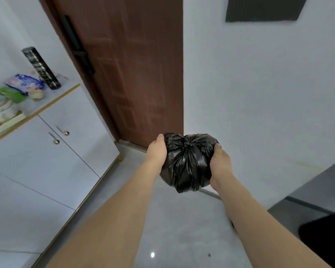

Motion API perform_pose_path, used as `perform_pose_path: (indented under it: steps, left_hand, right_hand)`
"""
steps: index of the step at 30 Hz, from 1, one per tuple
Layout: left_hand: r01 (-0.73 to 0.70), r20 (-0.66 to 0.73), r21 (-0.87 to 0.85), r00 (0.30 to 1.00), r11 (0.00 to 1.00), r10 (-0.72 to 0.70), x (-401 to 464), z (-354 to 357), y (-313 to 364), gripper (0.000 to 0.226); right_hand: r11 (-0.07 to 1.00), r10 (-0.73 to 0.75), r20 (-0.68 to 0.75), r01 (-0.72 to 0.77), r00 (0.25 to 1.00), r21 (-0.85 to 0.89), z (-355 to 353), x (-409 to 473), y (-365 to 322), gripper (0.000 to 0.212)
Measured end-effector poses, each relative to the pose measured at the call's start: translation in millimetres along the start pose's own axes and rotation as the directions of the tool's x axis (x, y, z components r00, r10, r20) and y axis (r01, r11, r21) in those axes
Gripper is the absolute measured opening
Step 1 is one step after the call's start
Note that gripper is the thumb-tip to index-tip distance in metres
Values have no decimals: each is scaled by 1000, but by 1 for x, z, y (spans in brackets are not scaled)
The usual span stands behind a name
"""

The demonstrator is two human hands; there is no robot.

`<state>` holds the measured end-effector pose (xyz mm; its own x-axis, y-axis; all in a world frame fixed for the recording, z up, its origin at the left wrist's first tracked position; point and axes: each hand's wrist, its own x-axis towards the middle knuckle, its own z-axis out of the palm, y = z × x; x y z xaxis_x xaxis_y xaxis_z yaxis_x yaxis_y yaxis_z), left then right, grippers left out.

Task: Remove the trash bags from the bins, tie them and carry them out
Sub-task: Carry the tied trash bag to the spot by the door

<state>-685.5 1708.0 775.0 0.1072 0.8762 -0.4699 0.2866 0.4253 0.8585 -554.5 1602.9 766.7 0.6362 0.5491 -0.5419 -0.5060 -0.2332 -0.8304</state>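
A small black trash bag [188, 163], knotted at its top into a round bundle, is held in the air between both hands in front of a brown door. My left hand [157, 151] cups its left side with the thumb over the top. My right hand [219, 163] grips its right side, fingers curled under and out of sight. No bin is in view.
The brown door [135, 70] with a black handle [79, 51] stands shut straight ahead. A white cabinet [52, 151] on the left carries packets and a black cylinder [42, 68]. A white wall lies to the right; a dark object [325, 238] sits low right. Grey floor below.
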Motion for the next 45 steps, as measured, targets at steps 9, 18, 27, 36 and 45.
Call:
perform_pose_path:
  steps: [9, 18, 27, 36, 45]
  left_hand:
    - [118, 35, 204, 991, 972, -128, 110, 127, -104, 60]
    - [196, 125, 305, 962, 932, -244, 253, 262, -378, 60]
    - [192, 232, 302, 935, 934, -268, 395, 369, -618, 67]
    - [72, 379, 234, 911, 970, -159, 444, 440, -671, 88]
    - [196, 330, 108, 918, 975, -221, 448, 483, -707, 117]
  right_hand:
    - [985, 166, -141, -171, 976, -31, -61, 165, 84, 49]
    - [969, 244, -194, -247, 950, 6, -153, 361, 330, 45]
    - [967, 255, -255, -250, 933, 51, -222, 535, 546, 39]
    - [988, 104, -381, -141, 919, -70, -262, 623, 600, 50]
    - [958, -37, -337, -62, 941, -279, -283, 634, 599, 55]
